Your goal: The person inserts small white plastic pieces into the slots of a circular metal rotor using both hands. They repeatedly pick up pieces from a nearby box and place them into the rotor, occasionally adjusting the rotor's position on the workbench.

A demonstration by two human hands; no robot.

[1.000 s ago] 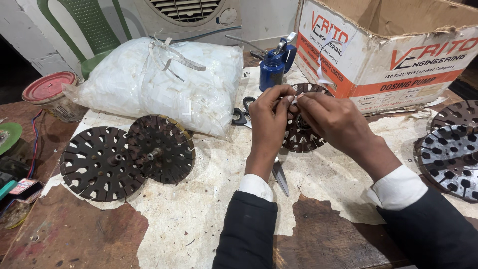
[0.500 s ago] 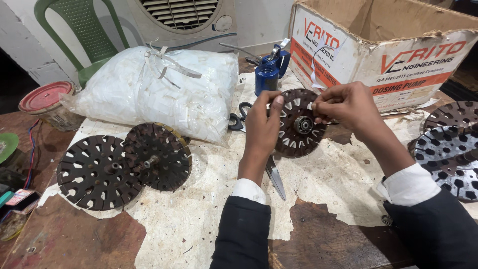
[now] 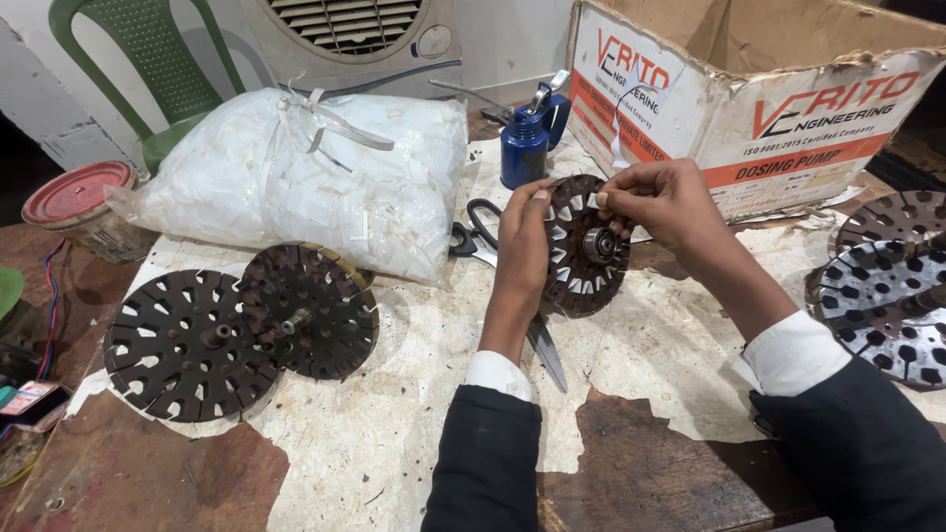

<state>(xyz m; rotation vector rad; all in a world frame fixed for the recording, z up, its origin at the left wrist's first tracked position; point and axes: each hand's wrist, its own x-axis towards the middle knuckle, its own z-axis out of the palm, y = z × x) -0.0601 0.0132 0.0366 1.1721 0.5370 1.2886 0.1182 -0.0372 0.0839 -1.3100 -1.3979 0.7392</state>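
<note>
We hold a dark slotted metal disc [image 3: 581, 258] upright over the middle of the table [image 3: 641, 483], its face turned toward us and a shiny bearing at its centre. Our left hand [image 3: 522, 246] is closed on the disc's left edge, thumb in front and fingers behind. Our right hand [image 3: 660, 202] pinches the upper right rim, fingertips pressed together on one of the slots; whether a small piece sits between those fingertips we cannot tell. The disc hangs just above a torn white paper sheet [image 3: 394, 414] that covers much of the table.

Just behind the disc stands a blue oil can [image 3: 527, 148], and a pair of black-handled scissors [image 3: 483, 232] lies under our left wrist, blades pointing toward us. Far right sits an open cardboard box [image 3: 788, 108]. To the far left of the disc lies a bulging clear bag of white strips [image 3: 305, 177], tied at the top. On the near left, two more slotted discs [image 3: 241, 325] lie flat, overlapping each other. At the right edge lies a stack of similar discs [image 3: 887, 286], some grey. A red-lidded tin [image 3: 79, 202] stands far left, beside a green plastic chair [image 3: 148, 59].
</note>
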